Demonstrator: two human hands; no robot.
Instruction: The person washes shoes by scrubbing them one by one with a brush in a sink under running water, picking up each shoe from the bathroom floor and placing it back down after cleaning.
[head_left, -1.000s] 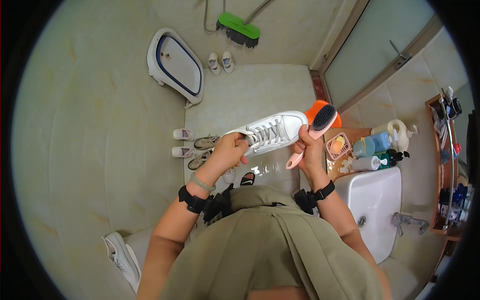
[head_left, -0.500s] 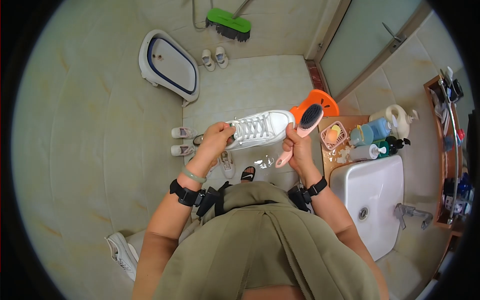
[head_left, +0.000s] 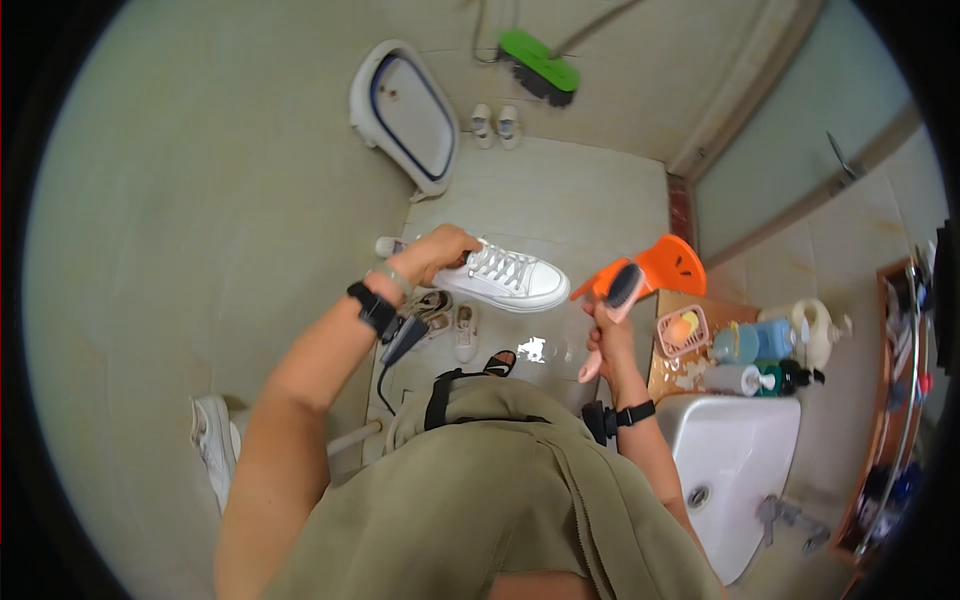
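A white lace-up sneaker (head_left: 513, 276) hangs in the air in front of me, its toe pointing right. My left hand (head_left: 440, 252) grips it at the heel and ankle opening, fingers closed. My right hand (head_left: 612, 338) is wrapped round the pink handle of a scrub brush (head_left: 626, 287), whose dark bristles face up. A gap separates brush and sneaker. Behind the brush stands an orange plastic stool (head_left: 668, 264). Below the sneaker, several other shoes (head_left: 466, 333) rest on the floor.
To the right are a white sink (head_left: 735, 440), a pink soap basket (head_left: 683, 328) and several pump bottles (head_left: 795, 376). A folding basin (head_left: 405, 120) leans against the wall near a green broom (head_left: 540, 65). Another white sneaker (head_left: 213, 450) is at lower left. Water glints on the floor.
My right hand has let go of the sneaker's toe and moved away with the brush. The left hand still holds the sneaker, now tilted toe-down. My view has turned.
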